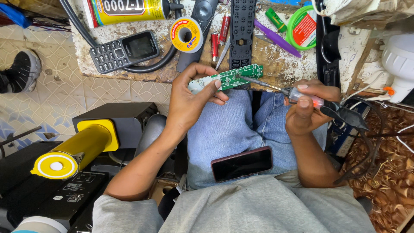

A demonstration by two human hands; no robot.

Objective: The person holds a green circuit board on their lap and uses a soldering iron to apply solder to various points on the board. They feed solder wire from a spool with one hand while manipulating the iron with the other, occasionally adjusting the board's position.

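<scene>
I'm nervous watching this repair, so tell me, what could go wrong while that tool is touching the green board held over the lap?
1. The left hand grips the circuit board in mid-air by one end, so pressure from the tool tip might tilt it or slip onto the fingers.
2. The right hand holds the tool above the jeans; if it is hot, anything dropped could burn the leg.
3. The phone lies loose on the lap and could slide off.

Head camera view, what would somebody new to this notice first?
At centre, the left hand holds a green circuit board while the right hand touches a soldering iron tip to it. A dark smartphone lies on the lap below, and a yellow cylinder juts out at lower left.
</scene>
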